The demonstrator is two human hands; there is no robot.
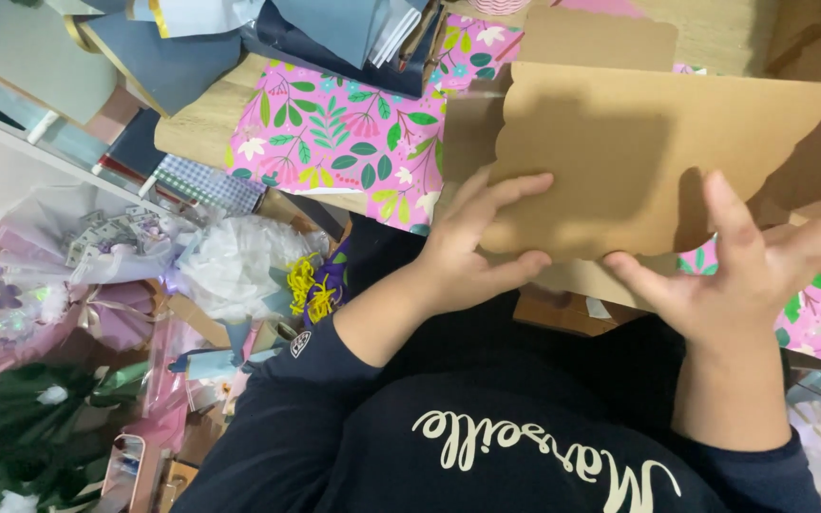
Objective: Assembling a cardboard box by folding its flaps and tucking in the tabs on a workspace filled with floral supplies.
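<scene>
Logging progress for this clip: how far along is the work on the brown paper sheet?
Early to mid stage, it seems. Done: the brown paper sheet already has a wavy edge. In hand: left hand and right hand press its near edge over pink floral paper. Left: both papers remain loose, unjoined sheets.

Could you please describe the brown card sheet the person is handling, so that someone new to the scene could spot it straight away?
Start at the wooden table, where a pink flowered paper lies. On that paper rests the brown card sheet, with the left hand and right hand pressing on its near edge. Unlike the patterned paper and the blue sheets stacked behind, it is plain brown with a wavy edge.
</scene>
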